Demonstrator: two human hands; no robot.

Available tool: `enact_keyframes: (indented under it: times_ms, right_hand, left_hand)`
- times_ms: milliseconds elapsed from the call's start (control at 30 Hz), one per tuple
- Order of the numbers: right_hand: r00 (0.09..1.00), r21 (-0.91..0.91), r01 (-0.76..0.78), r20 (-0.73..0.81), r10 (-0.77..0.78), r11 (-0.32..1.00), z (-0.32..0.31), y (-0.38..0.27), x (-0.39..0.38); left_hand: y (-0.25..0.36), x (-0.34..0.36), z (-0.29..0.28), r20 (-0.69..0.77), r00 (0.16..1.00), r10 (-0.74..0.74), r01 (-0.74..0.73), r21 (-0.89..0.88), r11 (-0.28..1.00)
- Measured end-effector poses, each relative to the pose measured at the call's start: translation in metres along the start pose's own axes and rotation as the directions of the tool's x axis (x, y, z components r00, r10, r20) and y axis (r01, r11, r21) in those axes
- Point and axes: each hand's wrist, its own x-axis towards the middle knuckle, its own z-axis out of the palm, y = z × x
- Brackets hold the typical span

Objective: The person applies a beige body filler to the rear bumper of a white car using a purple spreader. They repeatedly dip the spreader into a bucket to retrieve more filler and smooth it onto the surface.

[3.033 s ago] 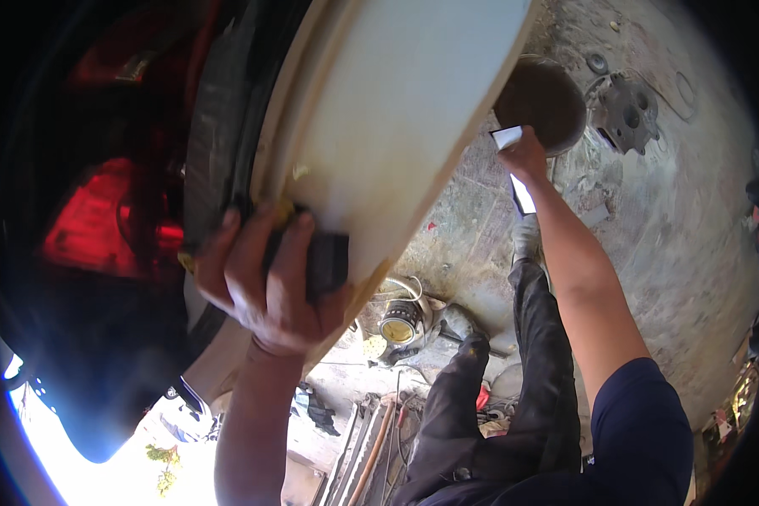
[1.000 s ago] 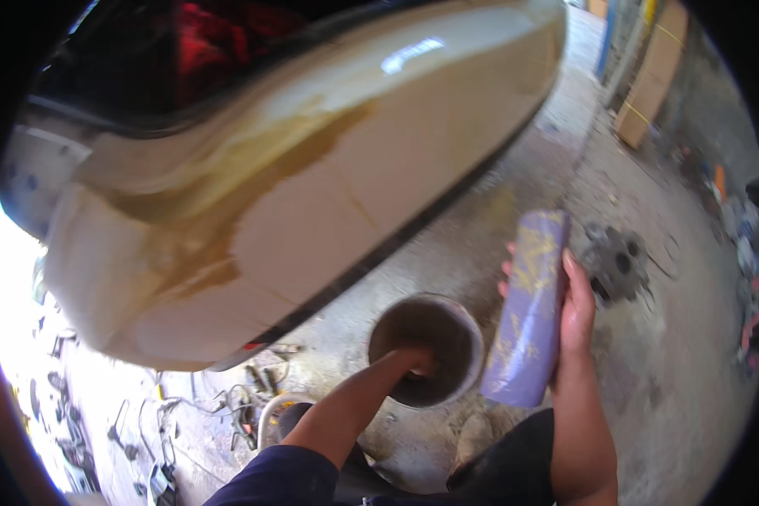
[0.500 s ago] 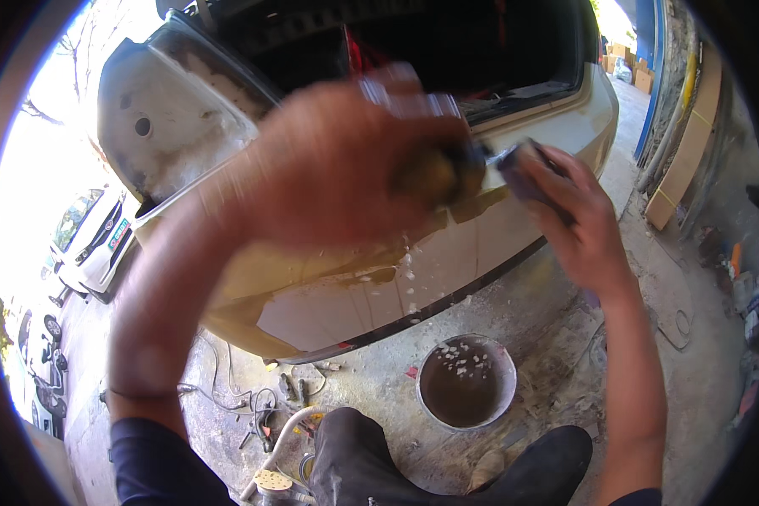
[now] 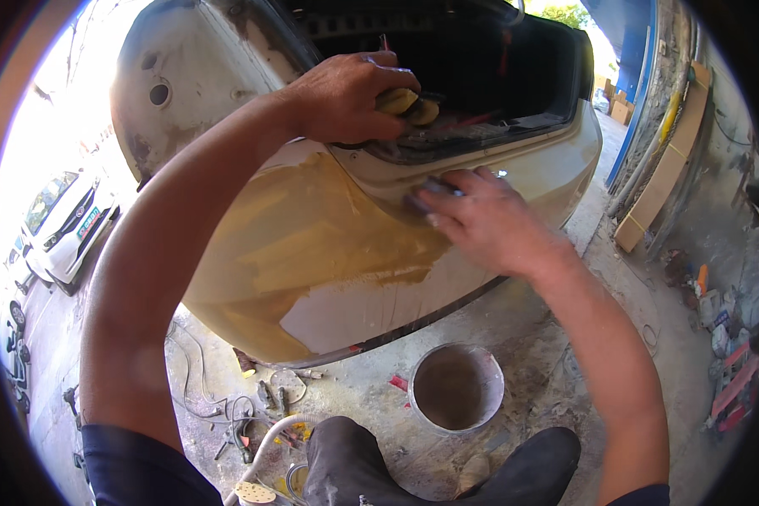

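The left hand (image 4: 341,97) is gripping a yellow sponge (image 4: 406,103) in curled fingers above the bumper (image 4: 329,253); the right hand (image 4: 481,221) is pressing grey sandpaper (image 4: 426,196) under flat fingers against the cream bumper, which is showing yellow filler patches beside them.

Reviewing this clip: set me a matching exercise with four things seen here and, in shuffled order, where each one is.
Things:
1. yellow sponge
2. grey sanding paper
3. bucket
4. white car

Places:
A. on the ground below the bumper
B. parked on the street at far left
C. in the left hand, at the trunk edge
D. under the right hand, flat on the bumper

Pairs: 1-C, 2-D, 3-A, 4-B
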Motion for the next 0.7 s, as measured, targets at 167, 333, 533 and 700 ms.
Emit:
enact_keyframes:
  times_ms: [167, 333, 533, 700]
  right_hand:
    - [0.935, -0.074, -0.241, 0.251, 0.252, 0.968, -0.011, 0.025, 0.018]
    - [0.99, 0.003, 0.06, -0.131, -0.059, 0.998, 0.013, -0.006, 0.013]
    - [1.0, -0.086, -0.006, -0.011, 0.005, 0.996, 0.002, 0.027, 0.01]
    - [0.999, 0.069, 0.013, 0.035, -0.015, 0.998, 0.0, -0.026, 0.034]
  left_hand:
    - [0.0, -0.009, 0.016, -0.068, 0.997, 0.029, -0.028, 0.002, 1.0]
    - [0.0, -0.006, 0.017, -0.099, 0.995, 0.026, -0.03, -0.04, 0.999]
    - [0.002, -0.006, 0.015, -0.111, 0.994, 0.024, -0.031, -0.064, 0.997]
    - [-0.001, -0.01, 0.017, -0.09, 0.996, 0.019, -0.024, -0.046, 0.999]
